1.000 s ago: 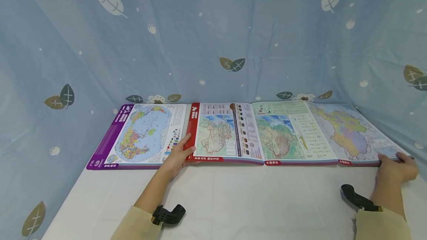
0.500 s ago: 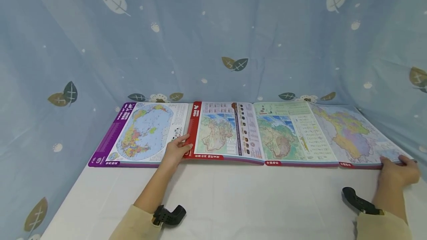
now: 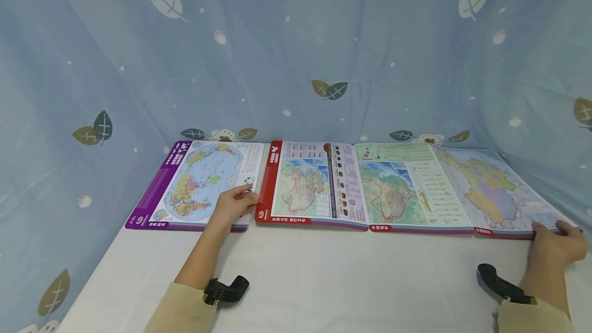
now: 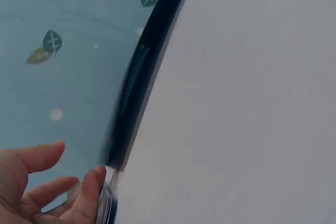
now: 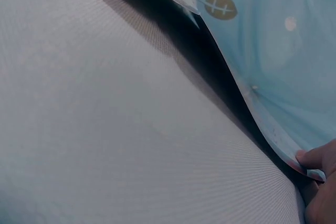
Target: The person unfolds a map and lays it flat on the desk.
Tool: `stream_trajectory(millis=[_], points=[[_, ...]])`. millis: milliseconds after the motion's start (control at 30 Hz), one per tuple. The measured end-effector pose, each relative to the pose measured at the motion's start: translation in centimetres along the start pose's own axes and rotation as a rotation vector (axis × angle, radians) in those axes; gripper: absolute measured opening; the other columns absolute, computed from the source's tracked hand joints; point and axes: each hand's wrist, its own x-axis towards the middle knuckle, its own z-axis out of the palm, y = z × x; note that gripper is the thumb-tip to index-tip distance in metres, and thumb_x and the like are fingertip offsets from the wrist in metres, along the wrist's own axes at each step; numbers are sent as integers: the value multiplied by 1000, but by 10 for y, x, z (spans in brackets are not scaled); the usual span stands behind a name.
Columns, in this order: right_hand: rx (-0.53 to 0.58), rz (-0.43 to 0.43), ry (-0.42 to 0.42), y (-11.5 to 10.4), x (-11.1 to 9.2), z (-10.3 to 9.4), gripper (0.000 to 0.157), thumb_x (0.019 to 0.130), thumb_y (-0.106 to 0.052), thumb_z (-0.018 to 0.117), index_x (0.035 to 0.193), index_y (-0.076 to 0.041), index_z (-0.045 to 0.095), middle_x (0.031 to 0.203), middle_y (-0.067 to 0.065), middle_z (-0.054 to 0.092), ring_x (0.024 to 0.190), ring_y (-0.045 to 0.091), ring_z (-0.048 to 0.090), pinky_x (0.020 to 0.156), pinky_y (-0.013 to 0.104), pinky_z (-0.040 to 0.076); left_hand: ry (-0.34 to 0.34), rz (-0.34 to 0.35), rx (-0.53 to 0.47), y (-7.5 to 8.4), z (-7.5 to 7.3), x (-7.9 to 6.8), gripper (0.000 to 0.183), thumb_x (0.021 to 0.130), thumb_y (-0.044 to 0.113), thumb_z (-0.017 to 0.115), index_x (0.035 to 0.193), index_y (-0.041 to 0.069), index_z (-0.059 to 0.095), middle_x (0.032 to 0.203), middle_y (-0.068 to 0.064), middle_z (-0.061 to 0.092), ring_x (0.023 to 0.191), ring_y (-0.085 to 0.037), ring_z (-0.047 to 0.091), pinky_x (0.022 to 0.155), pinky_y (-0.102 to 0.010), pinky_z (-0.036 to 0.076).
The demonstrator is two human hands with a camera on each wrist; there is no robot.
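A long fold-out map (image 3: 393, 189) lies across the white table, its panels side by side from a red-bordered one to a political map panel at the far right. Left of it, across a narrow gap, lies a purple-bordered world map (image 3: 203, 173). My left hand (image 3: 231, 207) is over the world map's lower right corner. In the left wrist view its thumb stands apart from the fingers, and the fingertips are at a sheet edge. My right hand (image 3: 557, 245) grips the fold-out's near right corner, thumb on top; its fingers are mostly hidden underneath.
A blue leaf-patterned cloth (image 3: 277, 55) hangs behind and at both sides, close to the maps' far edges. White tabletop (image 3: 351, 281) spreads in front. A black camera mount (image 3: 226, 290) sits on the left wrist, another (image 3: 501, 284) on the right.
My left hand has let go of the fold-out's red-bordered edge and moved left onto the world map. That edge has dropped lower. My right hand keeps its grip on the far right corner.
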Motion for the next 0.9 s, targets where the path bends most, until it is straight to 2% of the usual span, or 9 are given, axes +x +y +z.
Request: stream_trajectory(millis=[133, 233, 400, 600, 800, 900], points=[[-5, 3, -3, 1, -2, -1, 59, 88, -1, 59, 136, -31, 44, 154, -10, 17, 133, -3, 21, 109, 13, 22, 4, 10, 96, 1, -8, -1, 61, 89, 30, 64, 142, 8, 43, 123, -16, 57, 104, -25, 62, 89, -30, 53], [-9, 3, 0, 1, -1, -1, 60, 88, 0, 59, 139, -28, 42, 154, -10, 16, 133, -4, 22, 109, 13, 23, 18, 25, 116, 4, -13, -2, 64, 89, 33, 64, 143, 8, 40, 125, -17, 56, 105, -26, 62, 90, -32, 52], [6, 13, -2, 3, 4, -1, 59, 88, 1, 59, 135, -31, 44, 154, -11, 17, 133, -3, 21, 109, 13, 23, 56, 60, 164, 6, -27, -3, 71, 89, 42, 62, 147, 14, 34, 130, -13, 55, 107, -26, 59, 88, -30, 47], [-11, 23, -19, 4, 7, 0, 63, 90, -3, 59, 143, -28, 37, 153, -13, 18, 133, -4, 22, 110, 14, 22, 69, 119, 163, 3, -47, -1, 82, 86, 48, 64, 151, 21, 23, 137, -11, 52, 119, -28, 55, 95, -33, 46], [-58, 16, -24, 4, 2, 0, 59, 92, -10, 58, 143, -29, 36, 151, -16, 19, 129, -5, 25, 111, 14, 22, 152, 168, 216, 0, -61, -1, 87, 84, 52, 65, 152, 21, 20, 140, -12, 48, 125, -32, 50, 106, -45, 36], [-71, 5, -25, 5, 1, -1, 59, 92, -11, 58, 144, -29, 36, 152, -14, 18, 129, -5, 25, 111, 14, 22, 189, 180, 227, -3, -69, -2, 89, 83, 54, 65, 152, 21, 19, 141, -13, 47, 125, -30, 50, 105, -44, 39]])
